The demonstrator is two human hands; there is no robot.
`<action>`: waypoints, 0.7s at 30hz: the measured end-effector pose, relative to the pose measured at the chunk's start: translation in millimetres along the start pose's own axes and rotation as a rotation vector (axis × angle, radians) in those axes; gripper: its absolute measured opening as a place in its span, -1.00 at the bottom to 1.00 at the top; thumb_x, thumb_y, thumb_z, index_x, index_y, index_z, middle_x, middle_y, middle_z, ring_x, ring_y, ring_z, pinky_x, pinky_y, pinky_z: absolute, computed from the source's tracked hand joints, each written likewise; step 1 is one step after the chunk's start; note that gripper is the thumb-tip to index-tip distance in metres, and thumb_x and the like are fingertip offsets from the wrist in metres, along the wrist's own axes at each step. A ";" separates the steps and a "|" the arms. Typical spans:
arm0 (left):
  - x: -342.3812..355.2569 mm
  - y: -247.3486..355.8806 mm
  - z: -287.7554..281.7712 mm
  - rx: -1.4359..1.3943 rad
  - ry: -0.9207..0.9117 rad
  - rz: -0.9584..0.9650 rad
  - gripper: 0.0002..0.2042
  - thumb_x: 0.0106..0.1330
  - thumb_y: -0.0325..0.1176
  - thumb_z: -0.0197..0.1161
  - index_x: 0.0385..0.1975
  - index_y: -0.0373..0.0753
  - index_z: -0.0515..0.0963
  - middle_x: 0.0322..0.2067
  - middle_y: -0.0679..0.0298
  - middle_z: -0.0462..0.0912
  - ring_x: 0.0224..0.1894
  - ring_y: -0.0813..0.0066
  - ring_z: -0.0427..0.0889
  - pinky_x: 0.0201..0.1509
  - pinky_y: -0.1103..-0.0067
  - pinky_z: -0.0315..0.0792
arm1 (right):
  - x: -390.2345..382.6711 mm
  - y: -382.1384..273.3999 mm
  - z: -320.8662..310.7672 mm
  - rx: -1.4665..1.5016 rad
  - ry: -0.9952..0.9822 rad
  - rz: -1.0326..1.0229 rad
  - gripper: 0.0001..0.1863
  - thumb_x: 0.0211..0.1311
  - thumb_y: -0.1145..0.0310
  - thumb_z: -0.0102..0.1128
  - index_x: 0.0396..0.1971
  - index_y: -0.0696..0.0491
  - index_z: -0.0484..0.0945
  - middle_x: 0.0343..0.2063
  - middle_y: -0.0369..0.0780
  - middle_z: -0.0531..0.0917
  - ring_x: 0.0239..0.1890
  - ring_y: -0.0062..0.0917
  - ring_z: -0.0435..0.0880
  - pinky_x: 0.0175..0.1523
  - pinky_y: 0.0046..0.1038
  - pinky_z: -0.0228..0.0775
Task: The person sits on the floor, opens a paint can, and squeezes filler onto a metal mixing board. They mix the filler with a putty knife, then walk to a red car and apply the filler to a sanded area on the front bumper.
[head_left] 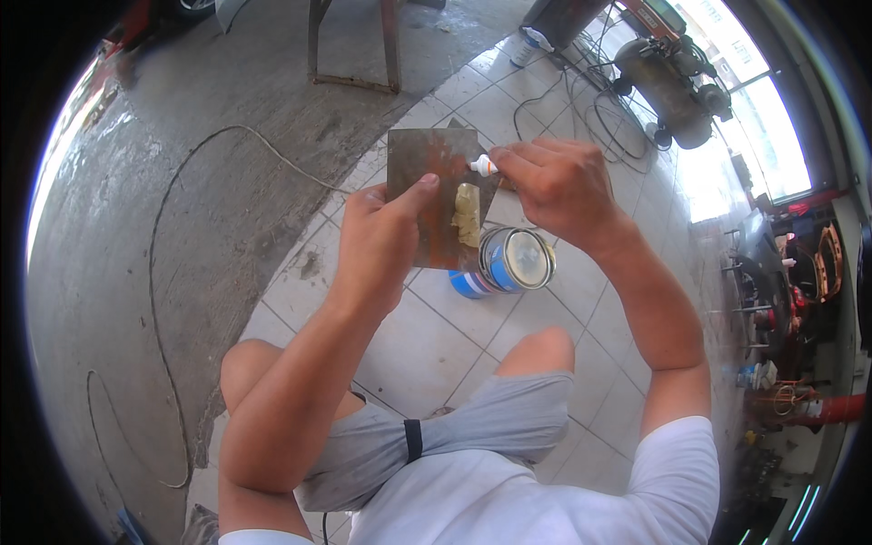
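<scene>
My left hand (374, 241) grips a flat, rectangular metal plate (411, 156) by its left edge, the thumb lying across its face. On the plate sits a pale yellowish lump of paste (467, 218), with reddish-brown smears around it. Pinched in my right hand (568, 189) is a small white tube (483, 165) with an orange band. Its nozzle points left, at the plate's upper right part. Behind the plate shows a dark flat piece whose shape is mostly hidden. Just below stands a blue can with a pale round lid (529, 258), with another blue-and-white can (470, 284) partly covered beside it.
White floor tiles (409, 350) meet grey concrete (254, 218) on the left, where a long cable (156, 263) curves. A metal stand (354, 84) is at the top. An air compressor (670, 89) with tangled hoses stands at upper right; cluttered parts line the right side.
</scene>
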State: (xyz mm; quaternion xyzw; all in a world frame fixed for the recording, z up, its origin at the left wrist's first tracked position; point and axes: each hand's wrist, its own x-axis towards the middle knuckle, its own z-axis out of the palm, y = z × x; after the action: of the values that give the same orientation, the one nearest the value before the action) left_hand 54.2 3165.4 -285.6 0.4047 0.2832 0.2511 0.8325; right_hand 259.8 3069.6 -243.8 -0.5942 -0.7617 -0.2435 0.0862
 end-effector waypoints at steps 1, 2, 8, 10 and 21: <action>0.9 -0.4 -0.9 0.005 -0.016 -0.003 -0.61 0.41 -0.31 0.32 0.05 -0.53 0.53 -0.07 0.00 0.70 -0.07 0.33 0.74 0.06 0.42 0.64 | -0.2 0.1 0.4 -0.002 0.003 -0.004 -0.79 0.00 0.53 0.25 -0.32 -0.01 0.70 -0.54 -0.37 0.67 -0.52 -0.53 0.65 -0.43 -0.43 0.46; 1.1 -0.7 -0.2 0.006 -0.004 0.003 -0.62 0.41 -0.31 0.32 0.04 -0.53 0.53 -0.08 0.00 0.70 -0.08 0.34 0.74 0.05 0.42 0.64 | -0.3 0.0 0.6 -0.006 0.004 -0.002 -0.79 -0.01 0.53 0.25 -0.33 -0.01 0.69 -0.54 -0.38 0.67 -0.52 -0.53 0.65 -0.43 -0.43 0.46; 3.0 -2.2 1.6 0.001 0.019 -0.005 -0.59 0.40 -0.30 0.34 0.07 -0.52 0.52 -0.03 -0.02 0.67 -0.07 0.29 0.73 0.05 0.40 0.64 | -2.3 0.7 1.0 -0.013 0.006 0.001 -0.79 -0.02 0.53 0.25 -0.33 -0.02 0.69 -0.54 -0.37 0.67 -0.52 -0.52 0.65 -0.44 -0.42 0.45; -1.1 2.1 5.8 -0.022 0.027 -0.026 -0.56 0.39 -0.29 0.36 0.09 -0.52 0.48 -0.02 -0.03 0.64 -0.02 0.24 0.71 0.09 0.36 0.63 | -4.7 2.2 2.5 -0.008 0.008 0.005 -0.79 -0.02 0.53 0.25 -0.33 -0.02 0.69 -0.54 -0.37 0.68 -0.52 -0.51 0.66 -0.44 -0.41 0.46; 20.8 9.9 -15.9 0.153 0.226 0.052 -0.58 0.39 -0.27 0.37 0.01 -0.54 0.52 -0.05 -0.09 0.63 0.00 0.19 0.68 0.30 0.31 0.42 | -43.0 19.0 21.2 0.586 0.370 0.793 -0.90 0.45 0.44 0.23 -0.19 0.11 0.68 -0.43 -0.16 0.77 -0.45 -0.52 0.77 -0.31 -0.46 0.55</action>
State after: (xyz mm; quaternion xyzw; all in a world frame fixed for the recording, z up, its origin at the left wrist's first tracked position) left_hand 56.5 3192.7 -291.2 0.4433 0.3830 0.2943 0.7551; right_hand 293.2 3045.9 -275.1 -0.7348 -0.4868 -0.0698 0.4671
